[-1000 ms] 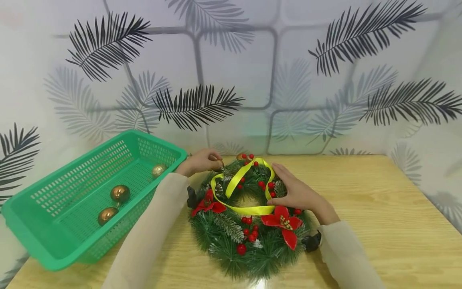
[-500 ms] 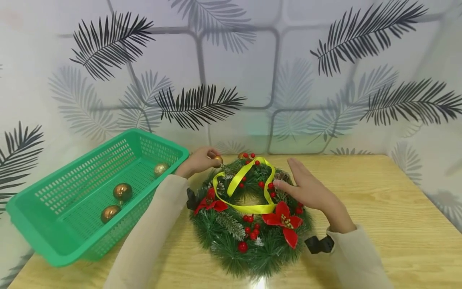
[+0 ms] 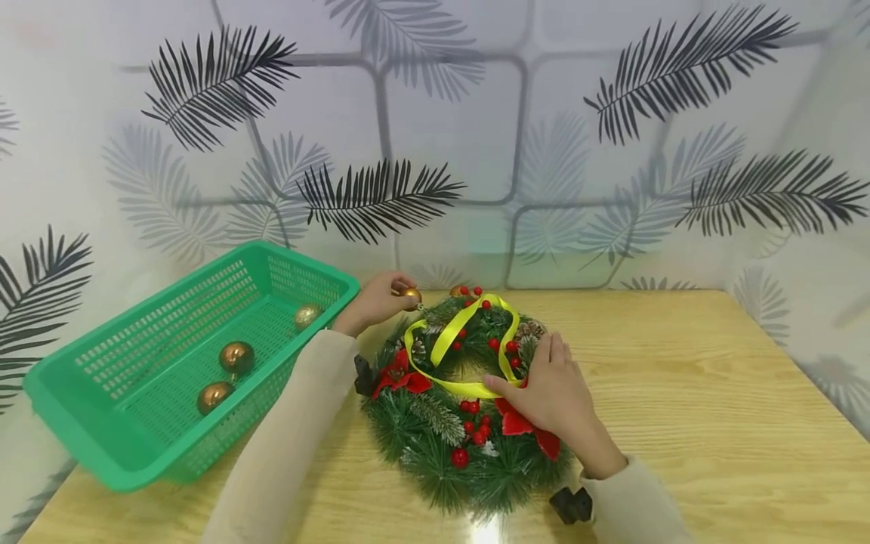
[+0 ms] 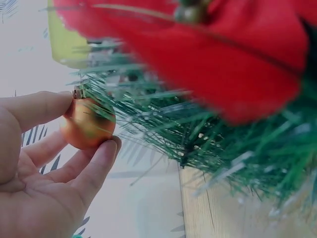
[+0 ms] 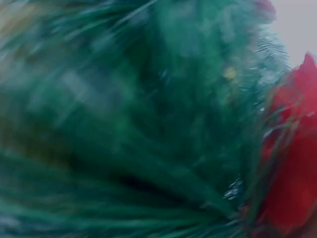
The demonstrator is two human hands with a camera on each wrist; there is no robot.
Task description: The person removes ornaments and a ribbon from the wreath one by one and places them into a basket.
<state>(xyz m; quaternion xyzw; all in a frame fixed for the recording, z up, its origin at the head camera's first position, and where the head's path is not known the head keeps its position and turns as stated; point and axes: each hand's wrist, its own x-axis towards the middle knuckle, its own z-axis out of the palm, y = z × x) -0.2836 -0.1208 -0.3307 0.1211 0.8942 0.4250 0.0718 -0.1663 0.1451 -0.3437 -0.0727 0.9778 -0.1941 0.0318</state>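
Observation:
A green Christmas wreath [image 3: 435, 476] with red flowers, red berries and pine cones lies on the table. A yellow ribbon [image 3: 469, 390] loops over its top half. At the wreath's upper left, my left hand [image 3: 375, 304] pinches a gold bauble [image 4: 89, 124] between thumb and fingers, its cap towards the needles. My right hand [image 3: 560, 393] rests with extended fingers on the wreath's right side, covering part of a red flower [image 3: 514, 418]. Its thumb lies by the ribbon. Another gold bauble [image 3: 456, 290] shows at the wreath's far edge. Blurred needles and red petals fill the right wrist view.
A green plastic basket [image 3: 75, 446] stands at the left. In it lie two copper baubles [image 3: 236, 357] and a pale glittery gold one [image 3: 307, 316]. The wooden table [image 3: 714, 408] meets a leaf-patterned backdrop [image 3: 448, 136] behind.
My right hand lifted off the wreath's right side, moved right, then came down lower on it, over the red flower. My left hand keeps the bauble near the same spot, turned more into view.

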